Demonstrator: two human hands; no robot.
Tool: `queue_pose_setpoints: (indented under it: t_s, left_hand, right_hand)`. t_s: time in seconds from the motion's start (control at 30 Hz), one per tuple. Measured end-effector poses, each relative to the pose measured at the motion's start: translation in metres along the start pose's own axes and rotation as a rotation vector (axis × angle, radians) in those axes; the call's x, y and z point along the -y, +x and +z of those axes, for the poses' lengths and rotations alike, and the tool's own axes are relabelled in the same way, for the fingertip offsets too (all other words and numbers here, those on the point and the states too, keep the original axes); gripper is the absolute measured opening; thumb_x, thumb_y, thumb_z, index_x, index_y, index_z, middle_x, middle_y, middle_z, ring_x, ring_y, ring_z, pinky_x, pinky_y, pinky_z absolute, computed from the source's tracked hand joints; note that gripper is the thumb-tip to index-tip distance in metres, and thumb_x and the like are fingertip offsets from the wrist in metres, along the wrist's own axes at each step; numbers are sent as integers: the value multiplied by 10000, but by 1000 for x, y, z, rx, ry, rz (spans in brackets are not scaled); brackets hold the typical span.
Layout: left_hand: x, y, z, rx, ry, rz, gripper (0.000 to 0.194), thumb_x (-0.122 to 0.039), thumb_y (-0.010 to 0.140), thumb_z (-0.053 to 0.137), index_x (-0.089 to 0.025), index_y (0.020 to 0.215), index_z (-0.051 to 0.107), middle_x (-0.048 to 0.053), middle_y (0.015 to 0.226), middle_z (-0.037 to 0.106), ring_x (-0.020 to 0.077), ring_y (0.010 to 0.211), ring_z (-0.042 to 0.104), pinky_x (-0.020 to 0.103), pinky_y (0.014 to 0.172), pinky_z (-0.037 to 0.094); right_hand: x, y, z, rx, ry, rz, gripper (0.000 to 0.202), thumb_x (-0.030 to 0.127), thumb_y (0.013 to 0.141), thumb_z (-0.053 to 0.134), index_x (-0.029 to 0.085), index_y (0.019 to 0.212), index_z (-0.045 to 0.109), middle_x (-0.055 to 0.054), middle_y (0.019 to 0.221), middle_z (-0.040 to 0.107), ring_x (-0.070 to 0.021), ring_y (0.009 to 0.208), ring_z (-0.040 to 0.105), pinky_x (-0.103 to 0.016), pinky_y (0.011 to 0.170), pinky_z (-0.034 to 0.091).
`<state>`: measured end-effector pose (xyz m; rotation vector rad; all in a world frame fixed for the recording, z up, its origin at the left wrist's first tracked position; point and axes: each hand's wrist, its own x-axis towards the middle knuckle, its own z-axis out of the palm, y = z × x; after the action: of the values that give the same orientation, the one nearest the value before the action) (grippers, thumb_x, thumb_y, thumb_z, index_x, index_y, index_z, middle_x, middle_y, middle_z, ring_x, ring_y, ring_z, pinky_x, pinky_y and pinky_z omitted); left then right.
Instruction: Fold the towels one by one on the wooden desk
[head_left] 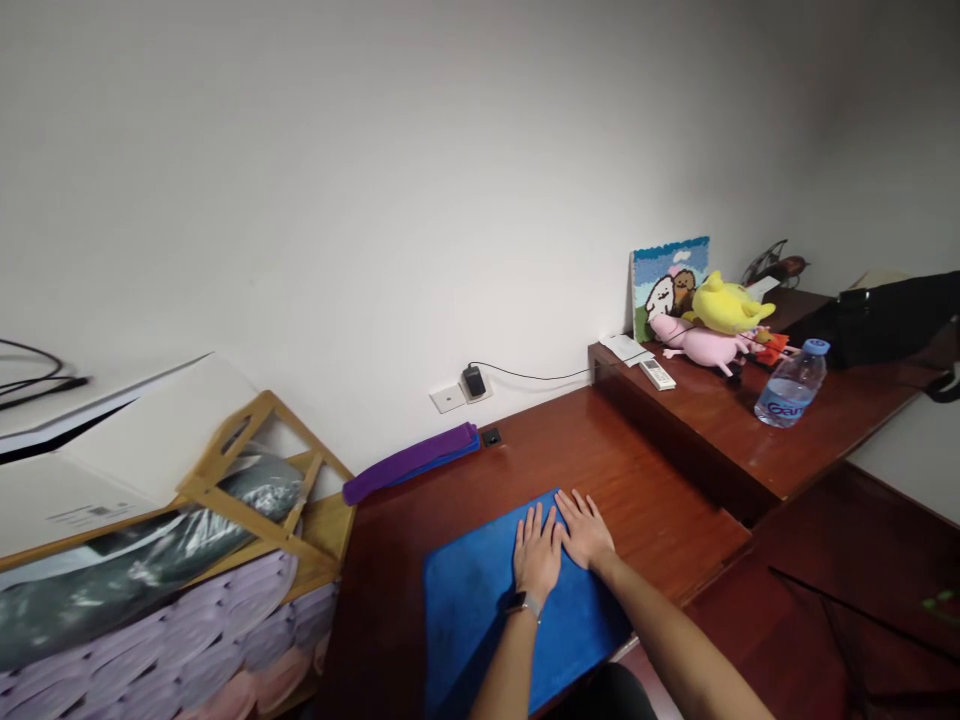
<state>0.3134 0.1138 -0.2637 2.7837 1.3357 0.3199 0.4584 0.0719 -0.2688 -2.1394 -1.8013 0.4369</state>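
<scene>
A blue cloth (469, 600) lies spread flat on the reddish-brown wooden desk (390, 560). My left hand (538, 552) rests palm down on the cloth, fingers stretched out, with a watch on its wrist. Beside it, my right hand (585, 528) also lies flat near the cloth's far right corner, fingers extended. The two hands touch or nearly touch at the thumbs. Neither holds anything. Against the wall, a folded purple cloth (412, 462) lies on top of a blue one.
A higher desk section (720, 420) at right carries a water bottle (791, 385), a white remote (658, 374), a pink plush toy (701, 345) and a yellow one (727, 303). A black charger (473, 380) is plugged into the wall. At left stands a wooden frame (262, 480).
</scene>
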Motion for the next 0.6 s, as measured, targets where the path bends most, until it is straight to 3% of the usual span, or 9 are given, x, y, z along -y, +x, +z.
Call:
queue_pose_setpoints:
  t_s: [0.03, 0.1, 0.27, 0.33, 0.43, 0.6]
  left_hand:
    - [6, -3, 2, 3, 6, -9, 534, -411, 1090, 276, -292, 1576, 462, 67, 1666, 430, 247, 1555, 366, 494, 1275, 295]
    - [37, -15, 2, -2, 37, -59, 544, -422, 1083, 300, -287, 1592, 435, 74, 1682, 397, 258, 1562, 353, 502, 1278, 283]
    - [159, -67, -10, -34, 157, -324, 601, -449, 1066, 306, -212, 1612, 395, 121, 1682, 381, 299, 1551, 370, 536, 1265, 292]
    - [193, -84, -13, -48, 178, -377, 610, -454, 1064, 293, -209, 1615, 387, 118, 1679, 390, 288, 1553, 369, 528, 1267, 290]
    - [210, -97, -13, -60, 195, -403, 613, -452, 1066, 273, -211, 1620, 376, 115, 1680, 387, 265, 1558, 359, 509, 1277, 272]
    - [199, -96, -10, -92, 182, -436, 610, -459, 1068, 257, -225, 1618, 380, 99, 1686, 375, 274, 1566, 341, 522, 1282, 258]
  right_hand:
    - [0, 0, 1, -4, 5, 2, 683, 498, 1055, 226, 243, 1688, 181, 56, 1747, 152, -233, 1628, 66, -442, 1310, 1]
    - [-1, 1, 2, -16, 9, 9, 680, 504, 1059, 216, 251, 1689, 171, 57, 1745, 161, -231, 1627, 78, -443, 1310, 4]
    - [1, 0, 1, -30, -33, 17, 675, 501, 1059, 230, 259, 1687, 188, 48, 1739, 202, -234, 1623, 114, -447, 1312, 32]
    - [3, -2, 0, -29, -56, 21, 673, 488, 1054, 249, 255, 1685, 206, 41, 1736, 218, -239, 1621, 133, -451, 1312, 57]
    - [5, -4, -2, -25, -76, 30, 675, 479, 1049, 265, 244, 1681, 224, 34, 1732, 232, -248, 1617, 150, -459, 1311, 79]
    - [9, -5, -4, -5, -83, 38, 681, 486, 1049, 251, 226, 1677, 238, 36, 1731, 227, -250, 1617, 150, -457, 1313, 85]
